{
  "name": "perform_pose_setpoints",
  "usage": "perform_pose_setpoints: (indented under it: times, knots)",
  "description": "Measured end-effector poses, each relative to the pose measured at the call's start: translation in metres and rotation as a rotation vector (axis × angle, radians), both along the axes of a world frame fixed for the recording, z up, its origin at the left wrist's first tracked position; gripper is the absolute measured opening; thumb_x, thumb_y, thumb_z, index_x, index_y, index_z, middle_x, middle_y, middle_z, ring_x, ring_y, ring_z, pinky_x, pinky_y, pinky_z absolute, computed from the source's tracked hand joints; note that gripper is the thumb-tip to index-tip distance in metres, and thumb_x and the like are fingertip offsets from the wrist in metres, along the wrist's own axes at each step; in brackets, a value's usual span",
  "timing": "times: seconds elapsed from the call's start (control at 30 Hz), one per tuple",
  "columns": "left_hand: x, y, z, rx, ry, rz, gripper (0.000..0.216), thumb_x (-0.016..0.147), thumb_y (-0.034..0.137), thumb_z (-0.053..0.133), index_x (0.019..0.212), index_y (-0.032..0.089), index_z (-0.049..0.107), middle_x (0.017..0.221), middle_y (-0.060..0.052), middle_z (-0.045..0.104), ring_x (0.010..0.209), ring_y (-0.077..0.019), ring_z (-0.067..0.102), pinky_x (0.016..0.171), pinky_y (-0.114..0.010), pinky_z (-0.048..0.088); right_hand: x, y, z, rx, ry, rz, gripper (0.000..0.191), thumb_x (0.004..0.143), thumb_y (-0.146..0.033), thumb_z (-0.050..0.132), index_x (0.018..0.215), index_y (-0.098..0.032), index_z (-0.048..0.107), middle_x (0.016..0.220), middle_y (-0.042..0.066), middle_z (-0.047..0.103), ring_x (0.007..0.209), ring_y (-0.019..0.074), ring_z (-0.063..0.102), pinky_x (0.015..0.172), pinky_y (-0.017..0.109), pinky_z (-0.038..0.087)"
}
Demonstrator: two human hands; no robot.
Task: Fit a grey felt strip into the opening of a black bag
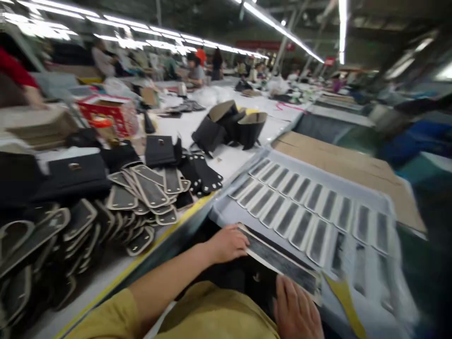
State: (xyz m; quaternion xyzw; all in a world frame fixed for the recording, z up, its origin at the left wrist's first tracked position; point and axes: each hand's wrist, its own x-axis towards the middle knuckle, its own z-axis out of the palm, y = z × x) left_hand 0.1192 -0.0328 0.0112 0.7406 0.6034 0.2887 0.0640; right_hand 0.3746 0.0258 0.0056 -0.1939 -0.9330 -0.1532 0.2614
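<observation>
A long black bag panel point(278, 259) with a pale edge and a dark grey strip along it lies across my lap. At its left end, my left hand point(229, 242) grips the edge with bent fingers. My right hand point(298, 308) is on the near side by the right end, fingers close together and curled over the black material. A small metal clasp point(257, 278) shows on the black part between my hands. Just beyond the panel, a pale tray point(226, 209) carries rows of grey strips point(302, 188) with whitish borders. My thumbs are mostly hidden.
Piles of black, pale-edged flaps point(151, 186) cover the white table to the left, beside black bag pieces point(77, 172) with clasps. A red box point(106, 113) stands farther back. A yellow flat tool point(344, 301) rests at the tray's near side; cardboard point(339, 169) lies behind. People work in the distance.
</observation>
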Motion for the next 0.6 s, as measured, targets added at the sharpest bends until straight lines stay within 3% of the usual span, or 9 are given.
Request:
perform_pose_setpoints:
  times: [0.07,0.13,0.3,0.6]
  knots:
    - [0.001,0.009,-0.009,-0.021,-0.119,-0.035,0.008,0.08,0.025,0.063,0.073,0.021,0.064,0.099,0.0,0.067,0.1,-0.0151,0.059,0.103,-0.039,0.032,0.011,-0.001,-0.005,0.009,-0.115,-0.06,0.061,0.085,-0.016,0.042,0.142,-0.011,0.022,0.113,0.016,0.06,0.101,0.0286,0.056,0.086,0.044,0.044]
    - [-0.007,0.009,-0.012,-0.027,-0.17,-0.027,0.008,0.08,0.026,0.062,0.076,0.021,0.065,0.106,-0.002,0.065,0.107,-0.0175,0.055,0.103,-0.04,0.031,0.011,0.0,-0.007,0.011,-0.146,-0.083,0.056,0.084,-0.013,0.043,0.138,-0.008,0.029,0.115,0.017,0.059,0.104,0.029,0.054,0.09,0.044,0.041]
    - [-0.004,0.004,-0.007,-0.043,-0.19,0.005,0.008,0.08,0.027,0.061,0.079,0.023,0.067,0.117,-0.003,0.06,0.118,-0.0193,0.046,0.107,-0.042,0.025,0.012,0.006,-0.01,0.006,-0.133,-0.056,0.039,0.084,-0.013,0.043,0.122,-0.009,0.051,0.116,0.014,0.059,0.107,0.0269,0.053,0.093,0.042,0.037]
    - [0.023,0.014,-0.007,-0.079,-0.196,0.17,0.01,0.08,0.028,0.061,0.077,0.028,0.07,0.117,0.001,0.06,0.117,-0.0217,0.042,0.11,-0.05,0.012,0.015,0.015,-0.013,-0.055,-0.126,-0.013,0.035,0.084,-0.01,0.045,0.117,-0.01,0.056,0.118,0.011,0.059,0.112,0.0252,0.051,0.103,0.044,0.029]
